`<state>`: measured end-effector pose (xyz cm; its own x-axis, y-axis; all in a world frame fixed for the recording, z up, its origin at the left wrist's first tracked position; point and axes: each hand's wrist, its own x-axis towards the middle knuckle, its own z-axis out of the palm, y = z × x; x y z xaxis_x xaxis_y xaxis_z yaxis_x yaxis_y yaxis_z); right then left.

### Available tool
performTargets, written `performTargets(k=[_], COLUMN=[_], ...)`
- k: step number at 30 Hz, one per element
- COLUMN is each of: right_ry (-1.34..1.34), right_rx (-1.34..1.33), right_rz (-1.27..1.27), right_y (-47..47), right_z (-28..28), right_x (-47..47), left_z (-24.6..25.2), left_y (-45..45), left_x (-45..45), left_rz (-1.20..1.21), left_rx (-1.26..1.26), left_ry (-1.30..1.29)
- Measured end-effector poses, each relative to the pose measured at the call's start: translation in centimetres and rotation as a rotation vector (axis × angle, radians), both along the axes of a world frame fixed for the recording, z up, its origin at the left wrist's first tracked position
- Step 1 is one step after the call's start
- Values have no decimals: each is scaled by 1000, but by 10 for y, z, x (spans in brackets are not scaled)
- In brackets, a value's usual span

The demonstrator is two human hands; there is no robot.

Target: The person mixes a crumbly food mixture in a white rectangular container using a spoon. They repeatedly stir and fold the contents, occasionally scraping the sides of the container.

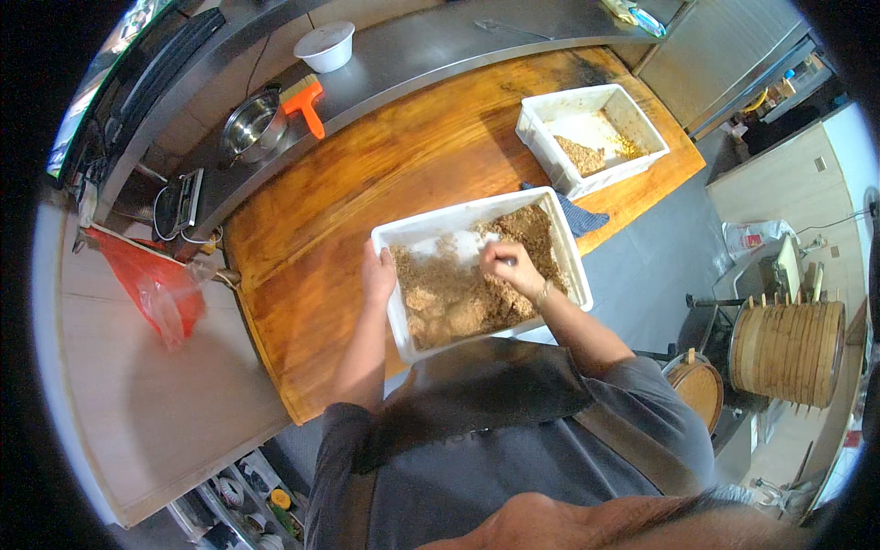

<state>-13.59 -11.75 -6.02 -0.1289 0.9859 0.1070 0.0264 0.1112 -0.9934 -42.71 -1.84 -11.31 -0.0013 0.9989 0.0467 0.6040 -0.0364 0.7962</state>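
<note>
A white plastic tub (586,275) stands at the near edge of the wooden table, holding a brown, crumbly, clumped mixture (464,313). My left hand (379,275) grips the tub's left wall, thumb at the rim. Over the mixture, right of the tub's middle, my right hand (509,267) is closed around a small utensil handle; the rest of that utensil is hidden or blurred. A second white plastic crate (557,161), with some of a similar crumbly mixture (581,155) inside, sits farther back on the right. A dark striped cloth (581,214) lies between the two containers.
Along the back runs a steel shelf (412,65) with a lidded white tub (325,47), an orange-handled brush (303,103) and a steel pot (254,127). A red plastic bag (148,282) hangs at left. Stacked bamboo steamers (787,352) stand at right, off the wooden table (309,240).
</note>
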Motion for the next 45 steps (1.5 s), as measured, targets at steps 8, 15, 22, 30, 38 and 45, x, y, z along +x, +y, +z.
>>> performTargets(k=[8,15,22,30,38,45], right_ry=[-130,-11,-90,-203,290,-488], right_rx=[-172,-193,-25,-440,-284,-404], right_rz=[136,-94,-105,-79,245,168], right_y=[106,-15,-86,23,61,54], right_z=[-18,-37,36,10,14,10], right_x=[48,47,36,16,-77,47], left_z=[7,0,-7,-4,-10,-1], left_y=[0,1,4,2,7,0], left_x=[1,2,-2,-1,-3,3], left_rz=[11,17,-12,11,-31,37], left_rx=[-43,-52,-18,-103,-97,19], left_ry=[81,18,22,-8,-89,59])
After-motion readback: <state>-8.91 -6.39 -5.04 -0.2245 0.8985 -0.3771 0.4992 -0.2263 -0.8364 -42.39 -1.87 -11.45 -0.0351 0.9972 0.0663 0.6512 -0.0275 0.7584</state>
